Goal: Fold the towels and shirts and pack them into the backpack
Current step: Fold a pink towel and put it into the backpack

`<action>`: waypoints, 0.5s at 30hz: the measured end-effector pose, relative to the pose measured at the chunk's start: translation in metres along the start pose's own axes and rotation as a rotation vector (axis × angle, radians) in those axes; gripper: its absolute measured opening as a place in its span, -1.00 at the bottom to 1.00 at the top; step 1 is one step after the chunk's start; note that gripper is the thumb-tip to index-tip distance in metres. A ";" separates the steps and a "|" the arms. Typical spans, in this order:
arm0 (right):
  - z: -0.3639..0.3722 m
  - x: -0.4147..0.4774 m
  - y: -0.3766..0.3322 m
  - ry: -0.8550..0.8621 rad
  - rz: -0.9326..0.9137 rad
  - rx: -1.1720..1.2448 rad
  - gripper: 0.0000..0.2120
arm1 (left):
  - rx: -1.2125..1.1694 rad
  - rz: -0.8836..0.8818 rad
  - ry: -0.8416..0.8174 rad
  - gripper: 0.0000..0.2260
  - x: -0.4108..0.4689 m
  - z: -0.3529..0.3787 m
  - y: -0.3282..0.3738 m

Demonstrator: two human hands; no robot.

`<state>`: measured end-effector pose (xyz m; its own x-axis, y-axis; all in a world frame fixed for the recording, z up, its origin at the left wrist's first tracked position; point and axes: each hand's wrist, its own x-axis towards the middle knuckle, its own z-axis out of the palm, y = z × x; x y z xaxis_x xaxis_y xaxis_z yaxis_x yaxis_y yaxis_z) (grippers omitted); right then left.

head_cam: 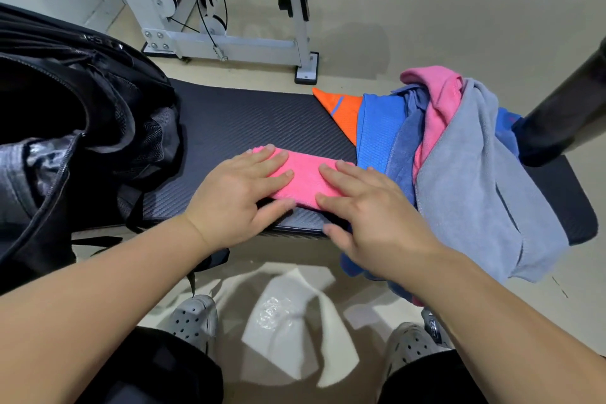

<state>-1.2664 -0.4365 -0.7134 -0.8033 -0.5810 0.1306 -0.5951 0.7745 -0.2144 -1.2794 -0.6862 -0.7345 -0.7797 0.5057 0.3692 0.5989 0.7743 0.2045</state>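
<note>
A pale floor with a white exercise machine at the back surrounds a black padded tabletop. A folded pink towel lies near the tabletop's front edge. The left hand presses flat on the towel's left end and the right hand on its right end. The fingers of both are straight and spread, clasping nothing.

To the left of the towel the black backpack stands unzipped on the tabletop, its mouth gaping. To the right of the towel, just beside it, is a loose heap: an orange shirt at the back, a blue shirt, another pink cloth on top, and a grey towel hanging over the tabletop's front edge. Below the towel, on the floor, are grey clogs and a white sheet.
</note>
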 end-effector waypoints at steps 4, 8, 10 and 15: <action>-0.002 0.000 -0.006 -0.027 0.058 0.098 -0.56 | -0.096 -0.095 0.014 -0.70 0.022 -0.015 -0.001; 0.000 0.001 -0.005 0.045 0.098 0.234 -0.54 | -0.020 -0.118 -0.253 -0.40 0.033 -0.010 0.009; -0.001 0.002 -0.005 0.028 0.106 0.260 -0.55 | 0.003 -0.139 -0.388 -0.31 0.029 -0.003 0.011; -0.026 0.027 -0.007 0.083 0.226 0.299 -0.65 | 0.012 -0.139 -0.418 -0.33 0.027 -0.002 0.006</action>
<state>-1.2842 -0.4508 -0.6837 -0.9199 -0.3724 0.1227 -0.3795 0.7665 -0.5182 -1.2968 -0.6684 -0.7216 -0.8609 0.5053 -0.0596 0.4832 0.8487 0.2152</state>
